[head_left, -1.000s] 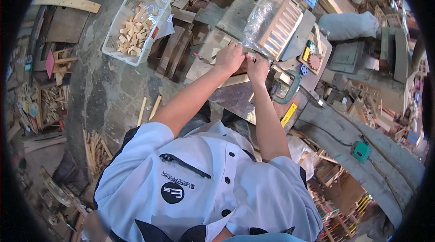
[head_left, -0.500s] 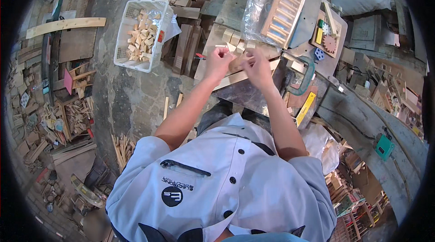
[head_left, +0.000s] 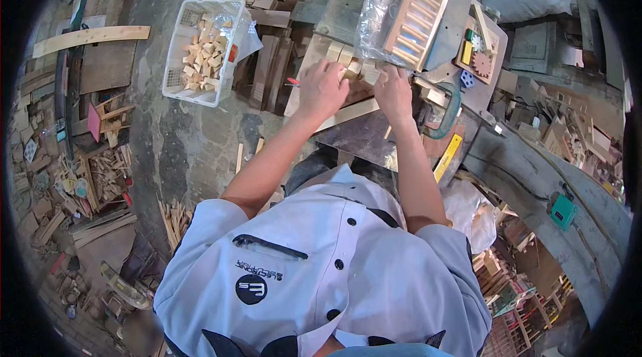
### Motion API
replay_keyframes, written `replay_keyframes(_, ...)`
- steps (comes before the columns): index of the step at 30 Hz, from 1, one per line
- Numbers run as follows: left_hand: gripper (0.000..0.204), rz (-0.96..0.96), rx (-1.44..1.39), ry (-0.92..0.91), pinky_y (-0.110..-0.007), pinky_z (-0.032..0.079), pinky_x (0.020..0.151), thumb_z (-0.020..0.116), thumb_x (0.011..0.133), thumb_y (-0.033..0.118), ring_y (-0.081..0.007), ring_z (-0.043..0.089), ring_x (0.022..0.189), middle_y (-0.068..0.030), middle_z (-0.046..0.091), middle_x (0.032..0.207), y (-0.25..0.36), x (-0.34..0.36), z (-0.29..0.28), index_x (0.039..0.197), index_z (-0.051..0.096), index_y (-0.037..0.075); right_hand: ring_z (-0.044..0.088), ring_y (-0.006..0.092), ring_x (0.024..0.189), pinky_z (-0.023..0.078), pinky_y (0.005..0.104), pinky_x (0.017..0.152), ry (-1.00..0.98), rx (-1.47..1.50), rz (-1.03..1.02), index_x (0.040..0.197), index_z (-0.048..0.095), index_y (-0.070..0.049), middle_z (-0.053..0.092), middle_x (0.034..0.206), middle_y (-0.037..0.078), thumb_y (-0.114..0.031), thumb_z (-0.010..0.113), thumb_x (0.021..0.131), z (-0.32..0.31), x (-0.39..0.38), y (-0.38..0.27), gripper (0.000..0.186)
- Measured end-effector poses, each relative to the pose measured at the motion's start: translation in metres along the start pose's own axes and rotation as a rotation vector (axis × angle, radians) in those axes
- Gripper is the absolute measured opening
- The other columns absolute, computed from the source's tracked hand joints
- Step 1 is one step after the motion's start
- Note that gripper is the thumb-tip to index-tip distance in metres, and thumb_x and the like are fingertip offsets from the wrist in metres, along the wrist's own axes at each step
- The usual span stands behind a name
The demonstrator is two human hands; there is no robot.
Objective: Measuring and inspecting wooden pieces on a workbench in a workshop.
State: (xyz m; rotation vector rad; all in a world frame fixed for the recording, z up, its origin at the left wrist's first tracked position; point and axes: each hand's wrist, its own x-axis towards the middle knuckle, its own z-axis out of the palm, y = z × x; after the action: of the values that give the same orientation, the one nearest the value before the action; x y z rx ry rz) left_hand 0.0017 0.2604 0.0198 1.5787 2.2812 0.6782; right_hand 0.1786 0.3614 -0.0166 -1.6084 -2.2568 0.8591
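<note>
My left hand point(head_left: 324, 91) lies over the wooden board on the bench. Its fingers are bent against a row of small pale wooden blocks point(head_left: 347, 56), gripping one whose outline they partly cover. To its right, my right hand point(head_left: 393, 95) is closed with curled fingers beside the row's right end; whatever it may hold is hidden. Between the hands runs a brown wooden surface point(head_left: 361, 94), with a long pale wooden strip point(head_left: 349, 115) along its near side. A clear plastic bag point(head_left: 379, 16) lies just beyond the blocks.
On the left stands a white plastic crate point(head_left: 234, 79) holding wooden pieces. Beyond my right hand lie a slatted wooden frame point(head_left: 416, 17) and a tray with toy gears point(head_left: 483, 64). A green clamp-like frame point(head_left: 449, 116) and yellow level point(head_left: 447, 157) are at right.
Both hands have moved apart from their raised position near each other. My left hand has come down onto the block row; my right hand has shifted right, to the row's right end.
</note>
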Motion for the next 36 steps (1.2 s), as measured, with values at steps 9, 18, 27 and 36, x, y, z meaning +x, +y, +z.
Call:
replay_keyframes(9,0.039,-0.085,0.172,-0.129,-0.052,0.040,0.108,0.076,0.089,0.029,-0.0284,0.064,0.122,-0.0088,0.067,0.123,-0.050,0.016,-0.013,0.124,0.071,0.013,0.066,0.0435,0.114,0.057,0.0489,0.098,-0.122,-0.016,-0.143,0.128,0.066,-0.004,0.059,0.129,0.022,-0.020,0.085,0.083,0.013,-0.008,-0.018,0.052)
replay_keyframes(18,0.079,0.074,0.270,-0.471,-0.054,0.046,0.105,0.086,0.085,0.030,-0.0340,0.064,0.127,-0.0153,0.056,0.142,-0.044,0.024,-0.021,0.154,0.050,0.017,0.065,0.0411,0.119,0.056,0.0491,0.100,-0.101,-0.120,-0.064,0.131,0.065,-0.006,0.060,0.129,0.020,-0.016,0.077,0.083,-0.007,-0.002,-0.014,0.050)
replay_keyframes(27,0.089,0.179,0.251,-0.482,-0.057,0.056,0.097,0.088,0.081,0.019,-0.0469,0.058,0.130,-0.0177,0.048,0.148,-0.033,0.021,0.002,0.159,0.048,0.032,0.066,0.0461,0.118,0.056,0.0508,0.103,-0.177,-0.060,-0.138,0.138,0.064,-0.001,0.059,0.133,0.027,-0.019,0.078,0.081,0.009,0.005,-0.007,0.062)
replay_keyframes(36,0.074,0.270,0.347,-0.374,-0.068,0.050,0.106,0.079,0.088,0.015,-0.0558,0.045,0.140,-0.0207,0.045,0.149,-0.047,0.013,0.024,0.155,0.054,0.036,0.066,0.0433,0.118,0.057,0.0499,0.100,-0.139,-0.158,-0.087,0.140,0.064,-0.007,0.063,0.130,0.021,-0.018,0.080,0.079,-0.009,0.003,-0.020,0.064)
